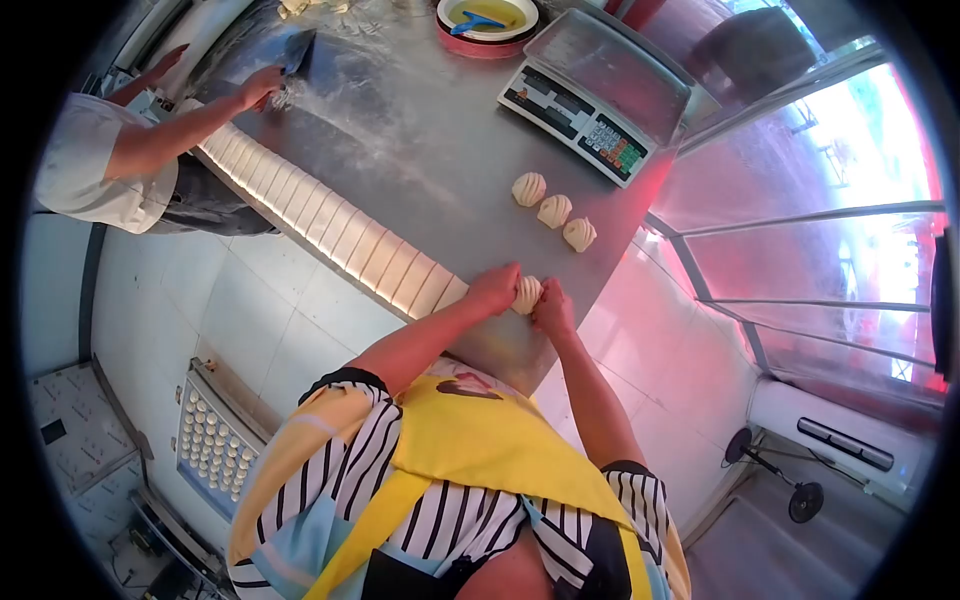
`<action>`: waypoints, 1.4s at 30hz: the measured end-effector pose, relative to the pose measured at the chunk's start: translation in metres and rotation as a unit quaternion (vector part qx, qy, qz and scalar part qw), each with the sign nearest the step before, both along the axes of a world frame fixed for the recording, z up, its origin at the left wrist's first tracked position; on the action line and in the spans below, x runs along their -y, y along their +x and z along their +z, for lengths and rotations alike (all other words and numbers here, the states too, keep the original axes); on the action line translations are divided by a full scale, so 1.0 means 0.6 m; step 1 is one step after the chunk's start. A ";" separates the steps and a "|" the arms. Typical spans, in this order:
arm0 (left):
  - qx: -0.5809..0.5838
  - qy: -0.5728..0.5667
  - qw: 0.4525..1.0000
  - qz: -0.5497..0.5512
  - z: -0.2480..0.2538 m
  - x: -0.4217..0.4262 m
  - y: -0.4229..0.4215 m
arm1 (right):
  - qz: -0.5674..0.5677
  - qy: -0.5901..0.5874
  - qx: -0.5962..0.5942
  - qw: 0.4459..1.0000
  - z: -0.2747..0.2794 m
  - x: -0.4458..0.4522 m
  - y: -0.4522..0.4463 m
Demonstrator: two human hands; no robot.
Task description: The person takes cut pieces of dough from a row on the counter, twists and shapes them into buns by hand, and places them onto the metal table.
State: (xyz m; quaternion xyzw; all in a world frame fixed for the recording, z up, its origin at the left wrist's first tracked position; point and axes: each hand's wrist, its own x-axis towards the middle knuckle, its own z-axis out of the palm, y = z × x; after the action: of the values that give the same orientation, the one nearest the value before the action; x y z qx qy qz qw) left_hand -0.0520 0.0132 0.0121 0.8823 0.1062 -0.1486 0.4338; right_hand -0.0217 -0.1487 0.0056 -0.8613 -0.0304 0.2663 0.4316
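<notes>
Between my hands is a small ridged dough roll (526,295), just above or on the metal table near its front corner. My left hand (496,288) is closed on its left end. The fingers of my right hand (553,308) pinch its right end. Three shaped dough rolls, a first twisted roll (529,189), a middle roll (554,210) and a third roll (579,234), sit in a slanting row beyond my hands. A long strip of dough cut into slices (340,230) lies along the table's edge and reaches close to my left hand.
A digital scale (575,115) stands at the back right, beside a bowl (488,20) holding yellowish liquid and a blue tool. At the left, a co-worker's hand (262,86) grips a scraper (298,52). A tray of dough pieces (190,455) is low at left.
</notes>
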 end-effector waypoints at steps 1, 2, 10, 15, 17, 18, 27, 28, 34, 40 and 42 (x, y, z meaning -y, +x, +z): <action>0.027 0.041 0.999 -0.004 -0.016 0.002 -0.001 | 0.029 -0.044 0.051 0.997 -0.011 0.003 -0.002; 0.037 0.046 0.998 -0.004 -0.029 0.004 -0.005 | 0.058 -0.087 0.105 0.989 -0.021 0.002 -0.004; 0.097 0.005 0.992 0.079 0.030 -0.151 0.073 | -0.143 0.316 -0.242 0.906 0.137 -0.028 -0.006; 0.055 0.005 0.997 0.059 0.022 -0.250 0.244 | -0.115 0.261 -0.248 0.926 0.107 -0.042 -0.021; 0.013 0.006 1.000 0.007 0.021 -0.257 0.277 | -0.055 0.206 -0.255 0.943 0.094 -0.055 -0.031; 0.035 0.036 0.998 -0.043 0.018 -0.265 0.284 | -0.024 0.180 -0.257 0.949 0.086 -0.063 -0.033; 0.010 -0.095 0.994 0.058 0.119 -0.294 0.159 | 0.240 -0.052 0.311 0.918 -0.001 -0.202 -0.054; -0.014 -0.149 0.986 0.070 0.137 -0.292 0.139 | 0.264 -0.082 0.295 0.915 0.003 -0.214 -0.051; -0.085 -0.349 0.929 -0.089 0.092 -0.246 0.001 | 0.261 0.055 -0.046 0.963 0.119 -0.180 -0.046; -0.181 -0.688 0.696 0.097 0.081 -0.168 -0.076 | 0.020 0.216 -0.081 0.973 0.198 -0.088 -0.014; -0.158 -0.712 0.679 0.083 0.079 -0.149 -0.075 | 0.020 0.200 -0.050 0.978 0.197 -0.065 -0.016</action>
State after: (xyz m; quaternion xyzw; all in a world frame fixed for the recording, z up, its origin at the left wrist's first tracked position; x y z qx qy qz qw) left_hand -0.0971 0.1029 0.0595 0.2582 0.1084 -0.2802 0.9182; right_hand -0.0315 -0.1095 0.1240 -0.7426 -0.0788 0.3063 0.5904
